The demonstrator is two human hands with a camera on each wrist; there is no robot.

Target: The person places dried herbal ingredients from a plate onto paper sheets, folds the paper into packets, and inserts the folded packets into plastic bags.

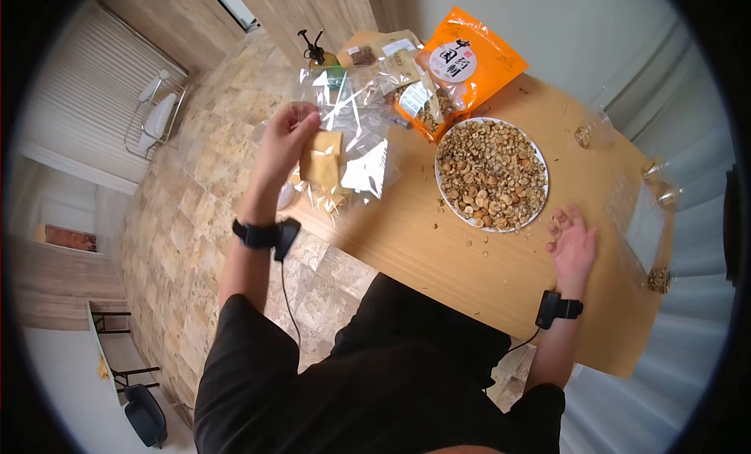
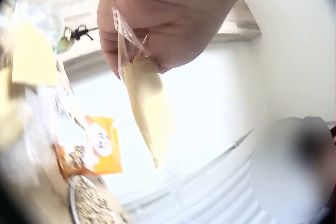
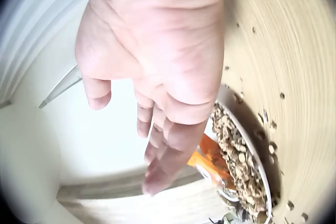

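Observation:
My left hand is raised over the left end of the table and pinches the edge of a clear plastic bag. Flat beige pouches show in the glossy film below the fingers. In the left wrist view, one beige pouch hangs under the fingertips with clear film beside it. My right hand lies palm up near the table's right side, fingers loosely bent and holding nothing. Just beyond it is a white plate heaped with dried, chopped pieces; its rim also shows in the right wrist view.
Behind the plate stands an orange printed pouch, with smaller labelled packets to its left. A spray bottle is at the far left corner. Clear plastic packaging lies along the right edge. Loose crumbs dot the wooden table.

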